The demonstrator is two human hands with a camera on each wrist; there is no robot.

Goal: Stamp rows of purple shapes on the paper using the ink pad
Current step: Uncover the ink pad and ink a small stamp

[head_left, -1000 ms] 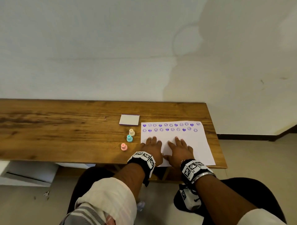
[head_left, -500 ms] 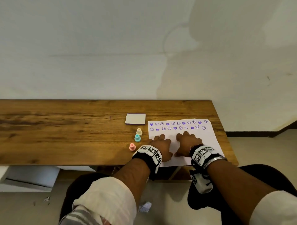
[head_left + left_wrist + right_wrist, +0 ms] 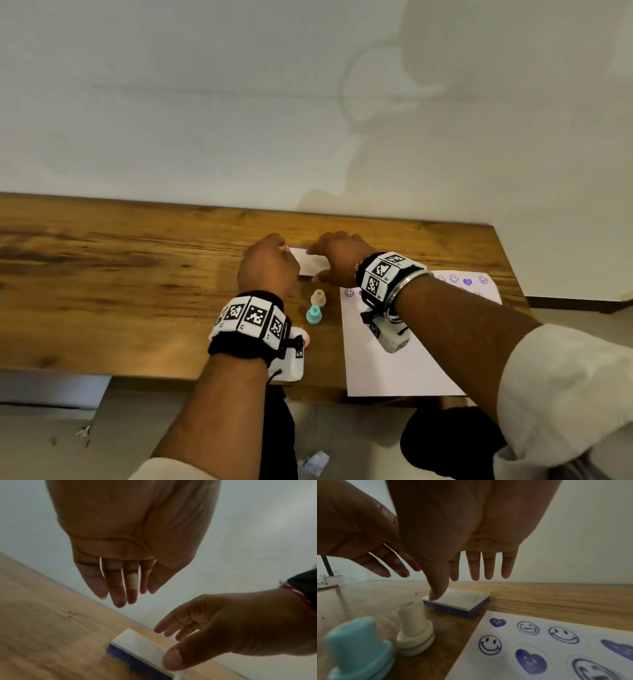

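Note:
The ink pad (image 3: 312, 264), with a white lid on a purple base, lies shut on the wooden table (image 3: 120, 291) between my two hands. My left hand (image 3: 269, 265) hovers at its left end, fingers (image 3: 120, 595) straight and holding nothing. My right hand (image 3: 337, 260) hangs over its right end with fingers (image 3: 488, 569) straight. Its thumb (image 3: 436, 591) points down at the lid's near edge (image 3: 147, 651). The white paper (image 3: 394, 359) lies to the right, stamped with purple hearts and smileys (image 3: 489, 645) along its far edge.
A cream stamp (image 3: 318, 297) and a teal stamp (image 3: 313, 315) stand upright between the ink pad and the paper's left edge. A pink stamp (image 3: 306, 337) is mostly hidden behind my left wrist camera. The wall rises behind the table.
Both hands have left the paper, where they lay flat, and moved forward and left to the ink pad. The head camera has come closer to the table.

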